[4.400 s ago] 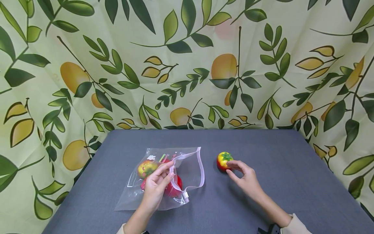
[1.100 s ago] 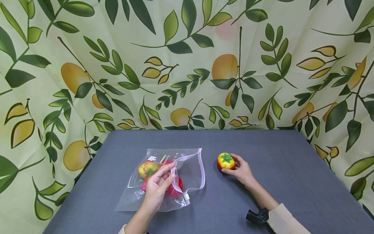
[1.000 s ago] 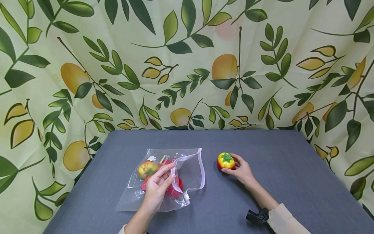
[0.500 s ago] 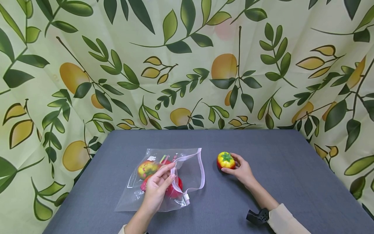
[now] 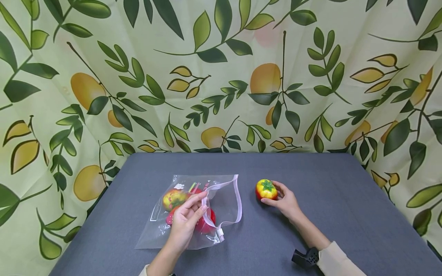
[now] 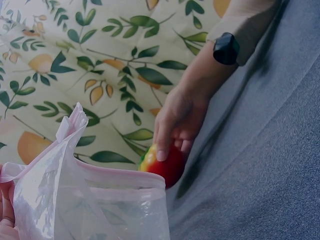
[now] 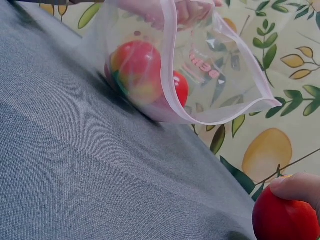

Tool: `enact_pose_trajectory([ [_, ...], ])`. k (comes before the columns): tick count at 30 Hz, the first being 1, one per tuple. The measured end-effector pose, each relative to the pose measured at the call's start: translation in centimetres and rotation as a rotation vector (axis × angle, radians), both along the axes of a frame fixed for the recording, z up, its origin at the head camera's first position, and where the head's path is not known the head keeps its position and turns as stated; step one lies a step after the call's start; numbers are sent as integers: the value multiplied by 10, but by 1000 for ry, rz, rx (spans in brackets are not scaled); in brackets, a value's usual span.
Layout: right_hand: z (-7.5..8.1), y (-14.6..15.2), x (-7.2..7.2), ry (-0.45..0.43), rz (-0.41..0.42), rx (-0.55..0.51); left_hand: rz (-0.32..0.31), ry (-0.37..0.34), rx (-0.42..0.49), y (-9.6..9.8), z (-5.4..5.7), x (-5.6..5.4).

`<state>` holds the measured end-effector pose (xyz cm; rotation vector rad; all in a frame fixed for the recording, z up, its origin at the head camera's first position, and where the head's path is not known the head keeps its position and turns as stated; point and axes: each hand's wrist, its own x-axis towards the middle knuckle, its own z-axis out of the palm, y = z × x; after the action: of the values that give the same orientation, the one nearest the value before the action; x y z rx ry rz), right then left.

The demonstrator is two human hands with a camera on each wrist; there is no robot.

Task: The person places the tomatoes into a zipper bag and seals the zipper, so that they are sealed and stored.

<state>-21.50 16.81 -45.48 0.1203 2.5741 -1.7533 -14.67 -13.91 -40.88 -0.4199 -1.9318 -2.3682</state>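
Observation:
A clear zip bag [image 5: 224, 201] with a pale pink slider edge lies on the table, its mouth spread toward the right. My left hand [image 5: 184, 222] pinches the near lip of that mouth between thumb and fingers. Through the plastic show a yellow-and-red fruit [image 5: 172, 199] and a red one [image 5: 207, 224], partly behind the hand. To the right of the bag, my right hand [image 5: 286, 201] grips a tomato-like red-and-yellow fruit [image 5: 265, 189] with a green leafy top. Its thumb presses the fruit's red side in the right wrist view; some fingers are hidden behind it.
The grey cloth-covered table [image 5: 310, 172] reaches back to a leaf-and-fruit print curtain [image 5: 228, 111]. A white slider [image 5: 220, 233] sits at the near corner of the bag's mouth. A black wrist device [image 5: 305, 257] is on the right forearm.
Since the earliest frame, the right hand has gone from touching the fruit's side with its fingertips to wrapping thumb and fingers round it. The left hand and bag have stayed put.

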Motion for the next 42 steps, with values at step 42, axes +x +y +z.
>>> enact_pose_trajectory([
  [42, 20, -13, 22, 16, 49, -1, -11, 18, 8, 1, -3, 0],
])
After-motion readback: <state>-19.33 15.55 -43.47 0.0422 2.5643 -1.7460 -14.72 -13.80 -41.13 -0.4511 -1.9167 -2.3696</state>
